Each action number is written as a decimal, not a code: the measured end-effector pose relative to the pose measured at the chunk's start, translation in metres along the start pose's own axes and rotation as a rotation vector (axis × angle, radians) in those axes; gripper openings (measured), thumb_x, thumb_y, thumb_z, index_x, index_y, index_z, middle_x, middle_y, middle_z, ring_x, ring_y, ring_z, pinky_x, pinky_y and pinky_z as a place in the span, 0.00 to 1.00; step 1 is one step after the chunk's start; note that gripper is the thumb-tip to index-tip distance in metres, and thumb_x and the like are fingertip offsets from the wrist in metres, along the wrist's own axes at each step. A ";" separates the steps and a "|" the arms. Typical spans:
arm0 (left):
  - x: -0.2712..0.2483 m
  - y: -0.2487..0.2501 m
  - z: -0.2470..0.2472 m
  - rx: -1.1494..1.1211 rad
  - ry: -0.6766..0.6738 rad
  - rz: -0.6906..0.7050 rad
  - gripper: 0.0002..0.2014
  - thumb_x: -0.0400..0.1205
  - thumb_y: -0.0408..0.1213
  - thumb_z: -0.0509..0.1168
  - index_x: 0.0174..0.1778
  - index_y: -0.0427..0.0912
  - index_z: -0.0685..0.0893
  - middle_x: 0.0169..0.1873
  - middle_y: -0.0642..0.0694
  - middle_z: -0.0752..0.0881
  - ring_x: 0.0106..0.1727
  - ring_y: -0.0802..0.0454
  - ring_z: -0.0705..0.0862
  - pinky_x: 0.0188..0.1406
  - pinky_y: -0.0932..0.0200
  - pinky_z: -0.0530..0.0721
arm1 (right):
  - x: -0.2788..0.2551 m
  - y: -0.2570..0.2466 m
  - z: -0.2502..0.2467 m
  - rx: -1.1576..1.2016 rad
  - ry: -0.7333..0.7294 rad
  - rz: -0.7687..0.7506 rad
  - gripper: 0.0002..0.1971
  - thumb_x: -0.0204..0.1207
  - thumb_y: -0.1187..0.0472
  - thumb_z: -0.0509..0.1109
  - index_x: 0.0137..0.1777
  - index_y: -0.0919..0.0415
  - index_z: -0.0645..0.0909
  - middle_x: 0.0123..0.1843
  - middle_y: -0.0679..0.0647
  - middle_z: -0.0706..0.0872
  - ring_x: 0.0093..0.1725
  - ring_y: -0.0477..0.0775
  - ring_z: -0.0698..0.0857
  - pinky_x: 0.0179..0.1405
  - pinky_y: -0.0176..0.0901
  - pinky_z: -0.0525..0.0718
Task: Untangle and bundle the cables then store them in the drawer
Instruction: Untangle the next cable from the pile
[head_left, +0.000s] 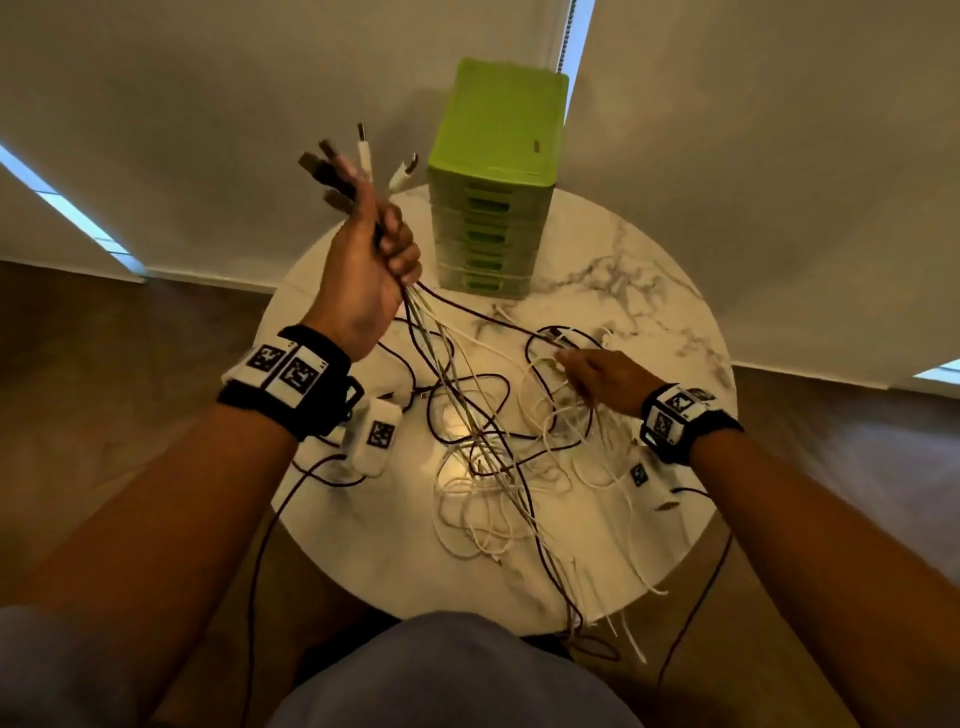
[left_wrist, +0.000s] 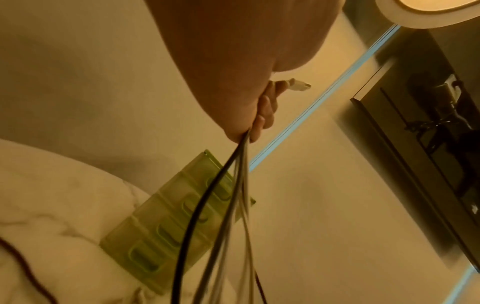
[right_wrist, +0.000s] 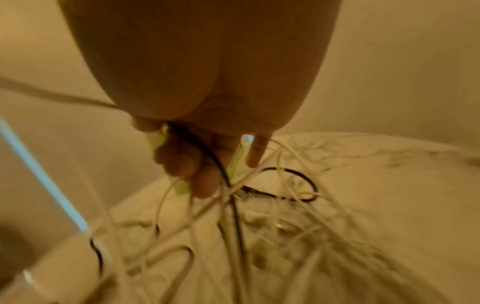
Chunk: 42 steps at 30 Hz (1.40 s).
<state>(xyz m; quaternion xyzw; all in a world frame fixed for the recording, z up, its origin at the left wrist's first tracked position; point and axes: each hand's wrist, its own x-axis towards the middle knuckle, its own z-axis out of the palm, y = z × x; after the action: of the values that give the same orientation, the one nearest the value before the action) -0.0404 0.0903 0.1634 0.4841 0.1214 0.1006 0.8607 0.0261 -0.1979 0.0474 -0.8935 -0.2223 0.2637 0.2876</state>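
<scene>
The left hand is raised above the round table, fist closed around a bunch of cables whose loose tangle lies on the table. The right hand rests low on the tangle, fingers curled among strands; a firm grip I cannot tell. The green drawer unit stands at the far side.

The left hand is raised in a fist around a bunch of cables, their plugs sticking out above it. The strands fall from the fist into a black-and-white tangle on the marble table between both hands. The right hand reaches into the tangle, fingers among white loops. Beyond both hands stands a green drawer unit.
</scene>
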 end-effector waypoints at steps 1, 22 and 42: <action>-0.002 -0.007 -0.002 0.011 0.015 0.015 0.18 0.90 0.49 0.58 0.34 0.48 0.70 0.25 0.55 0.65 0.27 0.58 0.61 0.29 0.61 0.61 | 0.004 -0.008 -0.009 -0.008 0.055 0.031 0.28 0.86 0.36 0.51 0.32 0.52 0.76 0.30 0.51 0.82 0.31 0.49 0.80 0.38 0.44 0.76; -0.012 -0.035 0.045 0.059 0.090 -0.020 0.19 0.93 0.46 0.54 0.36 0.45 0.71 0.23 0.53 0.66 0.22 0.56 0.67 0.27 0.60 0.71 | -0.037 -0.027 0.038 0.193 -0.064 -0.286 0.18 0.91 0.49 0.51 0.39 0.49 0.72 0.34 0.47 0.76 0.33 0.44 0.77 0.39 0.45 0.82; -0.065 -0.057 0.032 0.323 0.031 -0.107 0.19 0.92 0.49 0.57 0.55 0.44 0.92 0.41 0.47 0.90 0.35 0.57 0.72 0.30 0.61 0.65 | -0.040 -0.131 -0.012 0.152 0.229 -0.448 0.14 0.91 0.51 0.54 0.47 0.37 0.78 0.33 0.38 0.80 0.33 0.35 0.80 0.37 0.37 0.77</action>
<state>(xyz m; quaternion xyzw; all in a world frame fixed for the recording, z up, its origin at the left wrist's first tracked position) -0.0887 0.0164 0.1384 0.6075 0.1747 0.0413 0.7738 -0.0296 -0.1287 0.1521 -0.8219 -0.3601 0.1066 0.4283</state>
